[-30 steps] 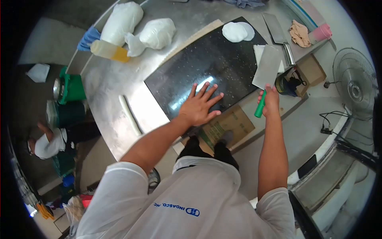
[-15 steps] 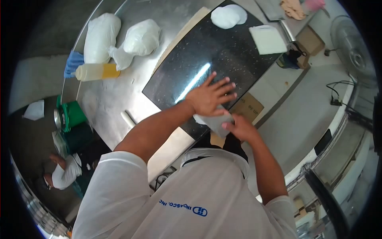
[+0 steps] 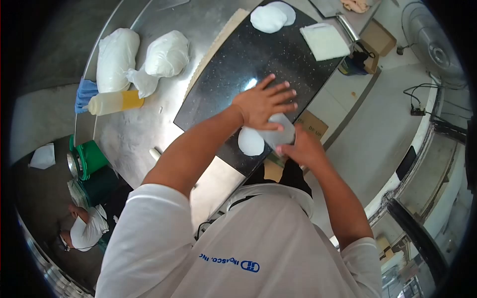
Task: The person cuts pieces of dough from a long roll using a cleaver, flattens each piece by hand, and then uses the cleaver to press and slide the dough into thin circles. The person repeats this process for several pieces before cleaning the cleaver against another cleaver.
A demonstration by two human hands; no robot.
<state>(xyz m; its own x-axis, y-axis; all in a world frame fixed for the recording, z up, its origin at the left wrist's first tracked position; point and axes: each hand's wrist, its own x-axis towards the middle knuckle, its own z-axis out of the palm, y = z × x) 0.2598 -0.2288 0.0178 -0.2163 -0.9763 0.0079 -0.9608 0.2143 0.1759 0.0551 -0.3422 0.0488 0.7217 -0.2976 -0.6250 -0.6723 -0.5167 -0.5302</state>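
Observation:
My right hand [image 3: 307, 147] is closed around one end of a broad, flat grey blade [image 3: 280, 130], shaped like a cleaver; its handle is hidden in my fist. My left hand [image 3: 262, 104] is spread palm down over the black board [image 3: 213, 99], its thumb lying across the blade. Beside the blade, near the board's front corner, lies a thin white dough round [image 3: 251, 142]. Two overlapping white rounds [image 3: 269, 18] rest at the board's far end, close to a folded white cloth [image 3: 325, 41].
On the steel table [image 3: 131, 130] to the left are white plastic bags [image 3: 117, 59], a squeeze bottle of yellow liquid [image 3: 117, 102] and a blue cloth [image 3: 86, 94]. A person [image 3: 88, 228] is at lower left by a green bin [image 3: 91, 158]. A fan [image 3: 437, 49] stands at right.
The blade has shifted right and away from me, uncovering the white dough round on the board. My left hand stays spread above it. The view has moved slightly.

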